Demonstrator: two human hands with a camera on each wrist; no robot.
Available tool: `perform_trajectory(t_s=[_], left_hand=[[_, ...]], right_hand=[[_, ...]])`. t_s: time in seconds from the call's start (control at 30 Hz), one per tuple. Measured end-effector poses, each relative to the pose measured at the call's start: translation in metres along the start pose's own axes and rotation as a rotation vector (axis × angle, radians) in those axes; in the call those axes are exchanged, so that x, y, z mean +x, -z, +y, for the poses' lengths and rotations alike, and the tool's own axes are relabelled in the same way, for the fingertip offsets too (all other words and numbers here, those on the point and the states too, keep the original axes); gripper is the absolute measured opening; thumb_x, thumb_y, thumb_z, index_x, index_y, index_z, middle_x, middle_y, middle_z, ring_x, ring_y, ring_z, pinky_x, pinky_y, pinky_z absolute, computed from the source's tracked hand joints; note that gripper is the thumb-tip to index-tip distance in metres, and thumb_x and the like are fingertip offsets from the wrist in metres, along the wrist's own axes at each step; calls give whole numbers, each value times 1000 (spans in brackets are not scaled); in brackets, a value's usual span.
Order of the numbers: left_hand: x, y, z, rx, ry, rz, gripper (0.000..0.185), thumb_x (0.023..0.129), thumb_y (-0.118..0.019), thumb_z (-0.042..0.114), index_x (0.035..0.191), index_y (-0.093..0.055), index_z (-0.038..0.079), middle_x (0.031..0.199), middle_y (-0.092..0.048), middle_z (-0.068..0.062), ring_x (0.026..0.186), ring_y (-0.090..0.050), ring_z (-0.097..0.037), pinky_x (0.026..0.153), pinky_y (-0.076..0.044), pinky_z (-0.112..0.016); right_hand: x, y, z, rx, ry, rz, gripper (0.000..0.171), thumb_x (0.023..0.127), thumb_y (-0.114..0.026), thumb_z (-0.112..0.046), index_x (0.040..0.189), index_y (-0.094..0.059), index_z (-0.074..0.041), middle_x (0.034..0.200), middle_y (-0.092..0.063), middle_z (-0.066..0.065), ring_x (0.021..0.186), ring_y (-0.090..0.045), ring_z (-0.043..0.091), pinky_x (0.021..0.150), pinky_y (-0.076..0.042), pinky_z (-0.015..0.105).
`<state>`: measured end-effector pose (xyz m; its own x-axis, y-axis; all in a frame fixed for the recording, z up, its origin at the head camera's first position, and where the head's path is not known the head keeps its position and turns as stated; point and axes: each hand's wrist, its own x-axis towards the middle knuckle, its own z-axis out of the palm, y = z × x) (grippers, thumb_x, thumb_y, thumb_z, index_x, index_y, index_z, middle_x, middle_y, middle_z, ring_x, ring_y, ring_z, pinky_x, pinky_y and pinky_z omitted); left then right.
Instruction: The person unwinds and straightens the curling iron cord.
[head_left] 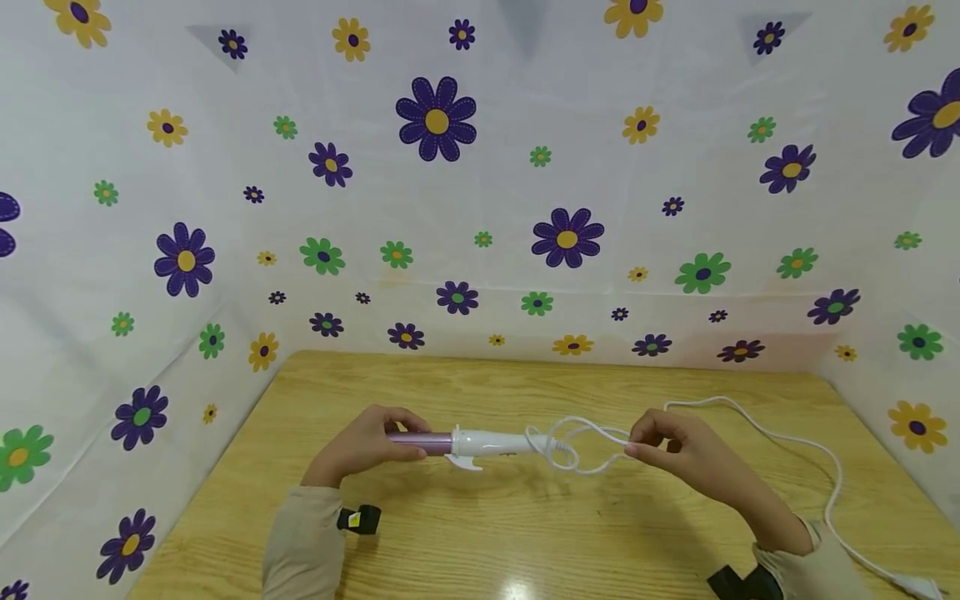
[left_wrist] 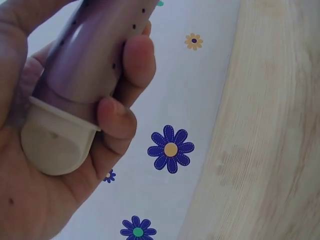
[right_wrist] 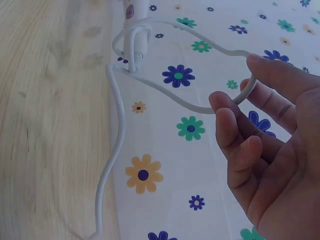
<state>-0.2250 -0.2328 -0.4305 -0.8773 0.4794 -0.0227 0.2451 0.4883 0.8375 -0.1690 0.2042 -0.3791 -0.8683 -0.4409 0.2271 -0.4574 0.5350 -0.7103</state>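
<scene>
A curling iron with a purple barrel [head_left: 431, 442] and a white handle [head_left: 491, 442] lies level above the table. My left hand [head_left: 372, 443] grips it by the barrel; in the left wrist view, fingers curl round the barrel [left_wrist: 92, 55] and its pale end cap [left_wrist: 57, 137] sits against the palm. The white cord [head_left: 573, 421] loops round the handle's cord end. My right hand [head_left: 693, 454] pinches the far end of a cord loop, which the right wrist view shows stretched out from the handle [right_wrist: 136, 30] to the fingertips [right_wrist: 255, 62].
The rest of the cord runs across the right side of the wooden table [head_left: 450, 533] to a white plug [head_left: 917, 586] near the front right corner. White cloth [head_left: 510, 192] with printed flowers hangs behind the table and at both sides.
</scene>
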Motion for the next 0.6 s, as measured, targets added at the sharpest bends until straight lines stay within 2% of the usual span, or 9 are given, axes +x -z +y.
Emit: perform_trajectory(t_s=[0.17,0.33,0.47,0.6], left_hand=[[-3,4,-1,3,16,19,32,78,-80,26,104,-71,9,102,-67,-10,83,-57,-20,72,-49,-31],[-4,4,-2,13,24,23,32,78,-80,27,103,-71,9,102,-67,-10,84,-56,-20,72,-49,-31],[-4,5,-1,12,23,43,33,78,-81,27,104,-71,10,102,-67,-10,83,-57,-20,72,-49,-31],[-5,5,-2,1,27,47,34,77,-81,27,104,-71,10,103,-67,-10,84,-57,-21,73,-50,-32]], right_hand=[[-19,5,5,1,-14,4,13,92,-64,-11,87,-63,-23,78,-62,-8,68,-54,6,54,-41,24],[-39,3,15,25,-37,-41,12,92,-63,-11,87,-62,-22,77,-61,-8,66,-52,7,52,-37,25],[-53,-3,25,34,-94,-84,8,93,-62,-14,88,-61,-20,77,-59,-11,66,-52,5,52,-35,26],[-60,-9,34,9,-147,-89,7,92,-64,-17,86,-62,-19,75,-58,-15,66,-51,2,53,-37,24]])
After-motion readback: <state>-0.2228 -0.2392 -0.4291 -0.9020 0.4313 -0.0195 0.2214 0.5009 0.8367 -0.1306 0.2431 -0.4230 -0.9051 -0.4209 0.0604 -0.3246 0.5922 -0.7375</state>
